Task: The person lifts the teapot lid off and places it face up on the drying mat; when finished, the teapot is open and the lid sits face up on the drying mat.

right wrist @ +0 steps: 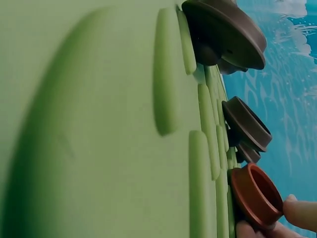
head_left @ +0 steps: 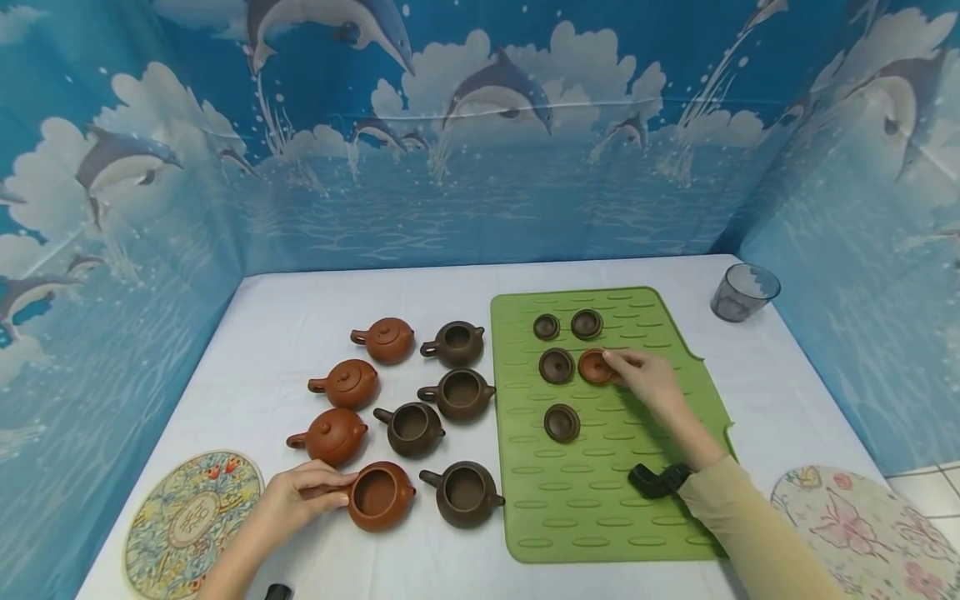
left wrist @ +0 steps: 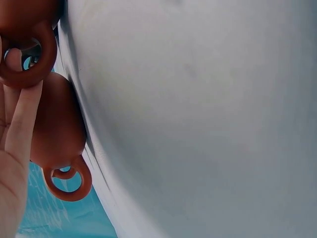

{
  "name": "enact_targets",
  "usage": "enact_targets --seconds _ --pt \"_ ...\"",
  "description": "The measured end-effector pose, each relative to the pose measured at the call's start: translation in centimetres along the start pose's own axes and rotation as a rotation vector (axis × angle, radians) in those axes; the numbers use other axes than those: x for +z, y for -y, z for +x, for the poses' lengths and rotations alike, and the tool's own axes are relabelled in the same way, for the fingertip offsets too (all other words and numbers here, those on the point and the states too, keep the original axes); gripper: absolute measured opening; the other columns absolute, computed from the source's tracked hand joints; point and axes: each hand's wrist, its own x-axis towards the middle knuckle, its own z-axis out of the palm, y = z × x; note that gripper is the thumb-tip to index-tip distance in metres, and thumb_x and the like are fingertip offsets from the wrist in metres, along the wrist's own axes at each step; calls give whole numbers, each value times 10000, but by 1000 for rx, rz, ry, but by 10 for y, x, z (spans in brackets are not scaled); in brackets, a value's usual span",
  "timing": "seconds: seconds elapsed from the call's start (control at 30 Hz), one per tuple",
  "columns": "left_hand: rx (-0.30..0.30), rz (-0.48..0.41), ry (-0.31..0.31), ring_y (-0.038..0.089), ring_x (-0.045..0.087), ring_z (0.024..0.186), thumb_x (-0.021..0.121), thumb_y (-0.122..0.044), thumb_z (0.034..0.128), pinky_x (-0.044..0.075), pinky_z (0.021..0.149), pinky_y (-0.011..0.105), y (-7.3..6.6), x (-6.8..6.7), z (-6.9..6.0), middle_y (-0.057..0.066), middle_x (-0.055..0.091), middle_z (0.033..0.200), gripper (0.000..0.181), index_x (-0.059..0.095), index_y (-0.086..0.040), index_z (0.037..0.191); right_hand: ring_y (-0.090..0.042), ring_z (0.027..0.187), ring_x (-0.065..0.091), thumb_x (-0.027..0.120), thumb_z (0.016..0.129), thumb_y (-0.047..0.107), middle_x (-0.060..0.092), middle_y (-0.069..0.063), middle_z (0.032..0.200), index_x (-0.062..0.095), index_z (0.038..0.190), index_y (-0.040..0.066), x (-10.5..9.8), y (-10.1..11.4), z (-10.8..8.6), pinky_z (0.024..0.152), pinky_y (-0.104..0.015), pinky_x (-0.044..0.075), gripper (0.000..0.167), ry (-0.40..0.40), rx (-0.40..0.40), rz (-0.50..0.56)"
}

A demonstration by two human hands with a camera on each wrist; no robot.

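Note:
My left hand pinches the handle of a lidless reddish-brown teapot at the front of the table; the left wrist view shows fingers around its ring handle. With thumb and fingers, my right hand holds the edge of a reddish teapot lid, upside down on the green mat. In the right wrist view the thumb touches that lid's rim. Several dark brown lids, such as one beside it, also lie inverted on the mat.
Three reddish teapots with lids on, one of them nearest, stand behind my left hand. Several lidless dark teapots stand between them and the mat. A glass is at the back right. Round patterned mats lie at both front sides.

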Motion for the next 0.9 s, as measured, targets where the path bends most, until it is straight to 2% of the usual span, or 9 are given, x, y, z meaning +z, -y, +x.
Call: enact_targets --seconds 0.13,0.33,0.5,0.77,0.87,0.9 --pt "14 11 -19 -76 622 874 824 -54 742 574 717 175 1 1 -1 -4 720 885 236 788 -52 975 -387 1176 617 513 1021 408 528 -282 1390 519 1389 -40 0 1 0 1007 -463 501 579 15 -14 -12" --pt "53 28 -39 -82 619 880 828 -28 726 567 720 159 2 2 -1 -5 723 883 246 789 -57 967 -407 1204 591 494 1034 380 516 -296 1390 477 1413 -53 0 2 -2 1007 -467 501 575 39 -14 -5" --pt "46 35 -39 -86 617 890 831 -40 726 566 726 157 2 2 -2 -7 723 892 246 791 -68 968 -408 1191 599 486 1036 388 496 -292 1415 446 1436 -52 0 3 -2 1013 -486 492 596 45 -26 -19" --pt "11 72 -43 -84 619 903 826 -47 744 571 744 172 -3 1 -2 3 730 919 230 792 -84 968 -440 1244 524 468 1031 440 528 -280 1390 499 1409 -16 -2 15 -7 1017 -563 446 593 -21 -103 -148" --pt "8 106 -45 -76 622 919 815 -70 773 572 763 183 -7 -4 -1 -15 734 945 219 787 -99 988 -454 1262 508 473 1031 423 514 -273 1409 511 1406 2 -1 26 -14 992 -570 462 565 -37 -145 -159" --pt "8 119 -53 -74 623 925 811 -66 779 573 771 188 -9 -6 0 -21 733 954 222 785 -103 995 -455 1249 518 481 1031 408 514 -271 1411 521 1401 9 0 31 -17 941 -563 490 545 -41 -161 -162"
